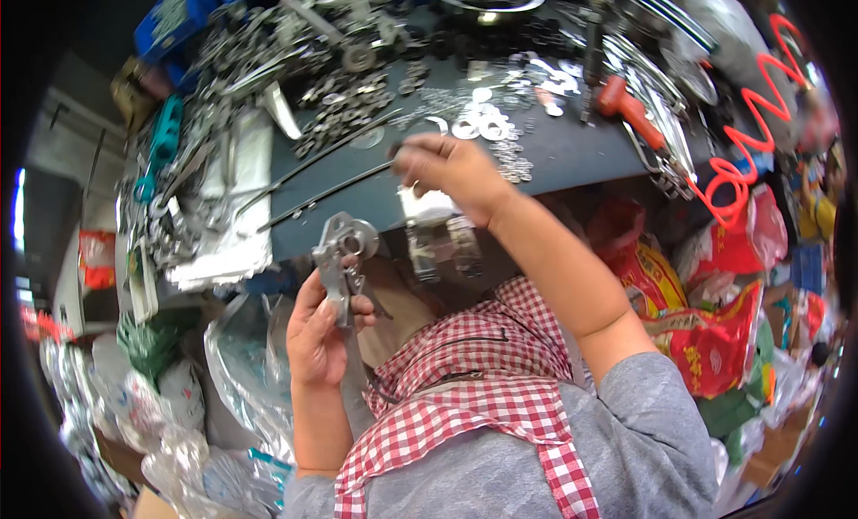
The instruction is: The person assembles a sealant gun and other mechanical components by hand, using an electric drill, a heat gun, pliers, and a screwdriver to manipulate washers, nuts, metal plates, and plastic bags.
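Observation:
My left hand (320, 336) is closed around a grey metal part (332, 261), held upright in front of the bench edge. The part has flat plates and a round ring on its right side. Above the bench's front edge is my right hand (451, 172), its thumb and fingers drawn together and slightly blurred. Something small and dark shows at its fingertips, too unclear to name. Long thin metal rods (326, 197) lie on the dark bench (554, 161), close to the right fingertips. White round washers (483, 121) lie just beyond that hand.
Piles of small metal pieces (344, 103) cover the far side. A teal-handled tool (165, 135) lies at the left. At the right are a red-orange power tool (630, 112) and a coiled red air hose (760, 135). Red and yellow bags (715, 340) and clear plastic bags (246, 367) flank me.

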`<state>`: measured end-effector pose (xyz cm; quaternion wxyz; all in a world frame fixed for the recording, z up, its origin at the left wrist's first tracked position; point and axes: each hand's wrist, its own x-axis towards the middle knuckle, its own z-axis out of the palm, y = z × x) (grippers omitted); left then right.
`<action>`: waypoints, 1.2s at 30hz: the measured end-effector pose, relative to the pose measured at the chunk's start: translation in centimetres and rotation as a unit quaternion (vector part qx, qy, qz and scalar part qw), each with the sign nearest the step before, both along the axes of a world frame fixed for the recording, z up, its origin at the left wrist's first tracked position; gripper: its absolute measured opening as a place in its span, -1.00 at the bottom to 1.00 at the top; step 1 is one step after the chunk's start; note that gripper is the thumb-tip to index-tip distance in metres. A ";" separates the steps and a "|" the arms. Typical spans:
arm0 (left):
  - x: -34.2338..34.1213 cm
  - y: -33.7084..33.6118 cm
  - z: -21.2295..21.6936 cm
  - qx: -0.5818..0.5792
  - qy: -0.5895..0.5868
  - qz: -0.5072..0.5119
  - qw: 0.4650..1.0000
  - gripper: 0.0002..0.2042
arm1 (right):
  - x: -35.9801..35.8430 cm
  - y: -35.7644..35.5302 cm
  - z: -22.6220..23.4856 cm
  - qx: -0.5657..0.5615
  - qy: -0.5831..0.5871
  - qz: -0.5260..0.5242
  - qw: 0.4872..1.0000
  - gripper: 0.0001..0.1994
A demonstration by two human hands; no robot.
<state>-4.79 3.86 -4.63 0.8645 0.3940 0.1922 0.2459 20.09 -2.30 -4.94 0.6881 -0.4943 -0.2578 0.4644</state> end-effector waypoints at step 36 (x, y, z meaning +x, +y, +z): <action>6.1 -10.0 0.2 0.070 0.027 -0.128 0.989 -0.50 | 17.1 -25.6 -7.2 -0.330 -0.752 -0.300 0.486 -0.61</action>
